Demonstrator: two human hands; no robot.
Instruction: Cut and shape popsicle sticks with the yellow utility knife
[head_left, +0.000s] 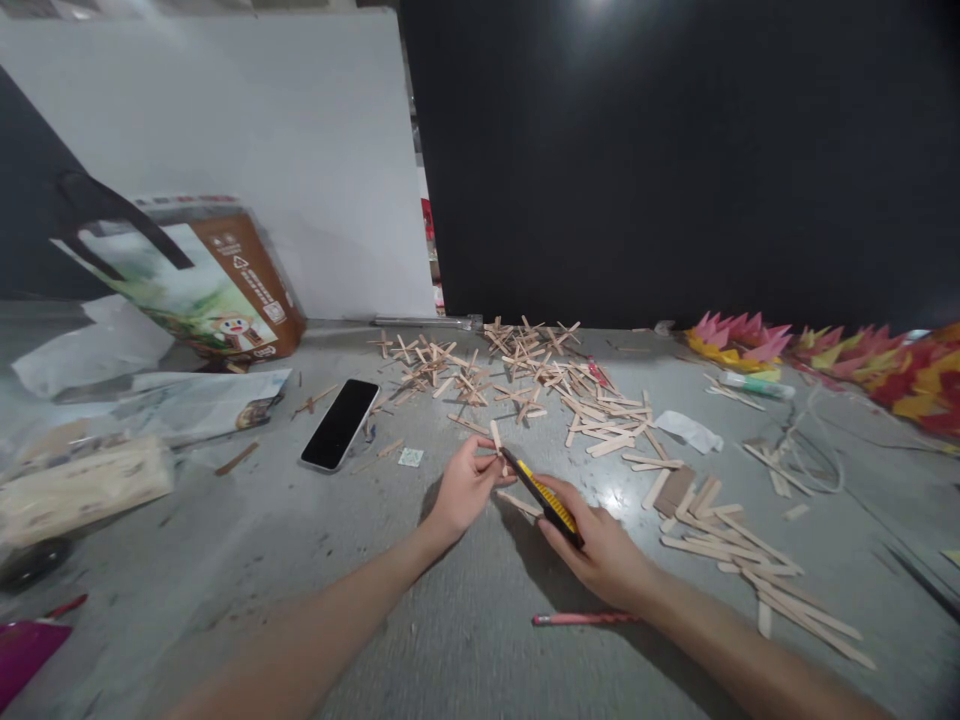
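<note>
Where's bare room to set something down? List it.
Bare but for specks: between the cream packet and left forearm, nearer than the phone; also between that forearm and the pink pencil. Crowded: crossed sticks beyond the left hand, loose sticks right of the right hand.

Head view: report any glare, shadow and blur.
Head view: bright glare patch on the table just beyond the right hand, fainter glow at the top of the black panel; head view again: soft shadow beneath the right hand, left forearm blurred toward the bottom edge.
</note>
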